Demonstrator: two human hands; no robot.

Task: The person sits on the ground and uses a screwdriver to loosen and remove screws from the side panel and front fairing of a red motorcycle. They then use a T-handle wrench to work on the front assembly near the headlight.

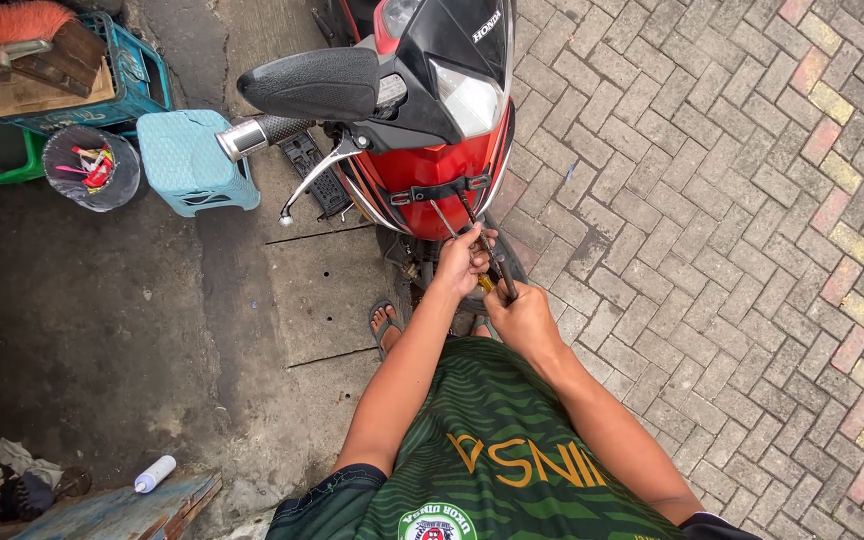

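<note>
left hand point(460, 262) – fingers closed on cable point(444, 218) below red motorcycle point(432, 170) fairing | right hand point(520, 318) – fingers gripping dark tool point(500, 272) just under it | risk: tool may slip off, nicking the cable

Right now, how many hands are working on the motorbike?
2. The left hand grips cables under the red motorbike front; the right hand sits just below, holding a thin tool. No others show.

A white cylindrical plastic bottle point(155, 473) is lying bottom left, and flat brown cardboard point(27, 92) is sitting in the blue plastic crate point(142, 80)
</note>
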